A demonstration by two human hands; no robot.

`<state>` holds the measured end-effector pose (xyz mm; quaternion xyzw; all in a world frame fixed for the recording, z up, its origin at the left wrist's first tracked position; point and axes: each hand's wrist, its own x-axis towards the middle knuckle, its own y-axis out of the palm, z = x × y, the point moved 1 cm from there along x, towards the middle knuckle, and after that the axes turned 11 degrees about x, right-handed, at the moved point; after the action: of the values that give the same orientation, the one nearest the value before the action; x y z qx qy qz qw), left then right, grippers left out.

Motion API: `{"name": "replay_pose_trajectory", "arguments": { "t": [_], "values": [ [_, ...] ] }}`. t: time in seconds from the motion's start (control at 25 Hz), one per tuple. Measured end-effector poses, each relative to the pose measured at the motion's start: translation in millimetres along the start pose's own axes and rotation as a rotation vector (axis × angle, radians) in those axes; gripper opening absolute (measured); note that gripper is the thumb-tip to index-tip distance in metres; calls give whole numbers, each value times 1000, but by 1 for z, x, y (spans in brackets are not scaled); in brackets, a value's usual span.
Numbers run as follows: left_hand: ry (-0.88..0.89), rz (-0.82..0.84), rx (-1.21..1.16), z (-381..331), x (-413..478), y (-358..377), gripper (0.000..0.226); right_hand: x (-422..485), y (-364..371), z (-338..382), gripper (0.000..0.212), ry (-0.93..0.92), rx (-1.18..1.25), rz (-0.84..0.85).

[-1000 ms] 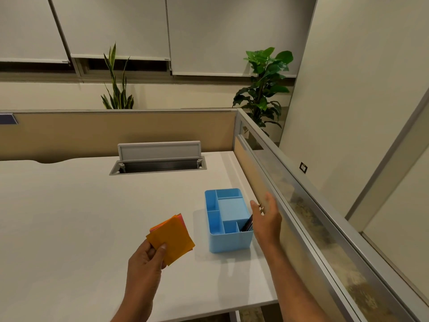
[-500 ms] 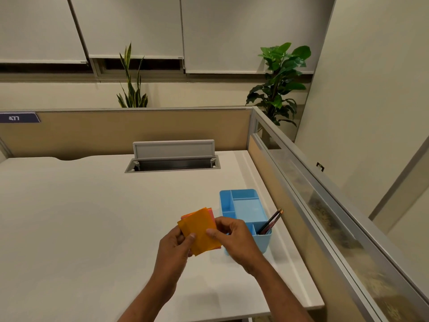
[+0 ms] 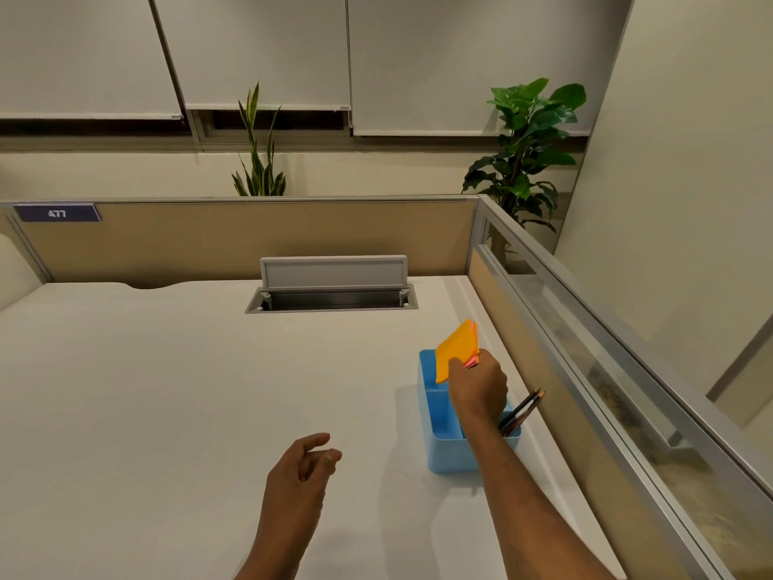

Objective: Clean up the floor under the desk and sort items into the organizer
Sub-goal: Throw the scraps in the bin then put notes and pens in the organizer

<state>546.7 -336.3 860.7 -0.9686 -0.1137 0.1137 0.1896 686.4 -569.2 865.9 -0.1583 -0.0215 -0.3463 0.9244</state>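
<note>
A blue plastic organizer (image 3: pixel 449 456) with several compartments stands on the white desk (image 3: pixel 167 391) near its right edge. Pencils (image 3: pixel 520 412) lean out of its near right compartment. My right hand (image 3: pixel 477 385) grips a stack of orange and pink sticky notes (image 3: pixel 456 351), tilted on edge just above the organizer's far compartments. My left hand (image 3: pixel 303 475) hovers over the desk to the left of the organizer, fingers loosely apart and holding nothing.
A grey cable hatch (image 3: pixel 332 286) stands open at the back of the desk. Tan partition panels (image 3: pixel 251 236) run along the back and the right side. Two potted plants (image 3: pixel 527 148) stand behind the partition.
The sticky notes passed from my left hand to my right hand, which carried them right and forward over the organizer. My left hand let go and dropped back toward me.
</note>
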Motion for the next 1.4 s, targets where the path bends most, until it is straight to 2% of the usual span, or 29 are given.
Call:
{"name": "replay_pose_trajectory", "arguments": {
  "t": [0.12,0.32,0.6,0.76,0.84,0.96,1.08,1.4],
  "values": [
    [12,-25,18,9,5,-6,19,3,21,-10,13,-2,-86,-2],
    [5,-51,24,20,3,-14,18,6,43,-18,27,-116,-179,-60],
    [-4,-89,27,30,6,-30,18,14,53,-21,23,-88,-267,-71],
    [1,-101,40,33,8,-30,18,2,61,-37,39,-133,-422,-48],
    [21,-119,49,31,10,-30,18,-1,58,-32,40,-158,-383,-56],
    [75,-155,72,18,10,-30,16,-15,48,-19,24,-221,-287,-92],
    [177,-193,127,1,8,-34,17,-42,40,-5,24,-351,-244,-79],
    [512,-298,443,-26,-28,-104,60,-152,8,80,36,-671,-74,-6]
  ]
}}
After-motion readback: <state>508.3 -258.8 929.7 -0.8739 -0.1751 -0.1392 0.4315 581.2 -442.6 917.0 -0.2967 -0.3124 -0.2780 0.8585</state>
